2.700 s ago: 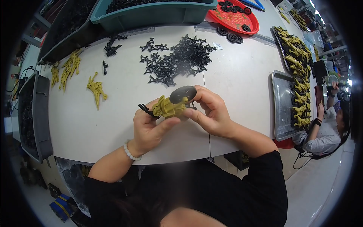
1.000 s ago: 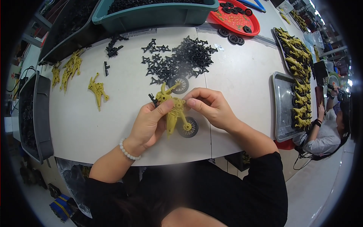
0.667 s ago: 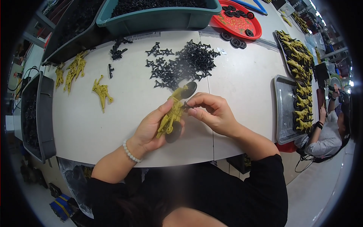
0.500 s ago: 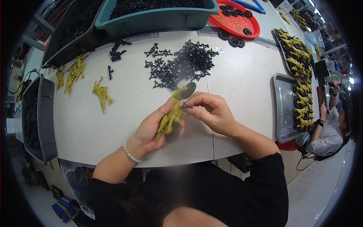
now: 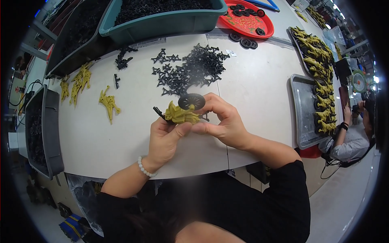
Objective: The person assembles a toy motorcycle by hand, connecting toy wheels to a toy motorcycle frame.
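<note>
Above the near part of the table I hold a yellow toy motorcycle [image 5: 182, 115] between both hands. One black spoked wheel [image 5: 192, 101] faces upward at its far end. My left hand [image 5: 164, 139] grips its left side, thumb pressed on the near face. A thin black piece [image 5: 159, 112] sticks out there, beyond my left fingers. My right hand [image 5: 223, 121] pinches the right side, thumb and fingers closed round it. Beside the right thumb a small black forked part [image 5: 204, 117] shows at the toy's edge. How it is joined is hidden.
Small black forked parts [image 5: 190, 69] lie heaped beyond my hands. Yellow toy bodies [image 5: 108, 106] rest at left. Teal [image 5: 162, 23] and grey [image 5: 50, 133] bins hold black parts. Loose wheels [image 5: 245, 43] lie by a red tray [image 5: 267, 32]. Metal tray [image 5: 302, 117] carries toys; a person [image 5: 348, 139] sits at right.
The toy motorcycle has been turned from a slanting position to lie crosswise, its wheel now showing its face. My right hand has moved in to grip it; the left thumb has shifted toward the right thumb.
</note>
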Demonstrator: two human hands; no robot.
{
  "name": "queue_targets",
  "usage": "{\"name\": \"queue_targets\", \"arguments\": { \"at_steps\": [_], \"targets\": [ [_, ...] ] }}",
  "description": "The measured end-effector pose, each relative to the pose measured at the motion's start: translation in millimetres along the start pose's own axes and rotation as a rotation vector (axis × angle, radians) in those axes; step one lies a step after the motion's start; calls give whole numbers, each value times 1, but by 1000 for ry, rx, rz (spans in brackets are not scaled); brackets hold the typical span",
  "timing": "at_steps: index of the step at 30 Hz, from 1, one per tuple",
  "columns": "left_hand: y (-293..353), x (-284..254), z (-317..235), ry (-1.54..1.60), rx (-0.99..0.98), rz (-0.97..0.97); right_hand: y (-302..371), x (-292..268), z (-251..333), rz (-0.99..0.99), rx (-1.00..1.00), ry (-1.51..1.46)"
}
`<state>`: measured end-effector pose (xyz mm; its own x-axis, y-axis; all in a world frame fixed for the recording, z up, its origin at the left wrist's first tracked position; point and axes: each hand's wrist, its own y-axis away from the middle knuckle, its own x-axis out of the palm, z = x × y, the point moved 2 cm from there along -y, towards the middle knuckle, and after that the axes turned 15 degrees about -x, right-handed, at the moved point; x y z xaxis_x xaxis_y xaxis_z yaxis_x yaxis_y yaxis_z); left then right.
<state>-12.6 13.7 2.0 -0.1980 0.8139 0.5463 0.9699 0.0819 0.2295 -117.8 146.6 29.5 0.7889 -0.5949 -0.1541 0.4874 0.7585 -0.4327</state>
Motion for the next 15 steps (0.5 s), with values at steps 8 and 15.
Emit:
{"name": "queue_targets", "arguments": {
  "at_steps": [8, 15],
  "targets": [
    [-2, 3, -22, -269, 234, -67, -6, -8, 14, 66, -200, 193],
    [-1, -1, -20, -346, 168, -75, -2, -3, 8, 7, -62, -3]
  ]
}}
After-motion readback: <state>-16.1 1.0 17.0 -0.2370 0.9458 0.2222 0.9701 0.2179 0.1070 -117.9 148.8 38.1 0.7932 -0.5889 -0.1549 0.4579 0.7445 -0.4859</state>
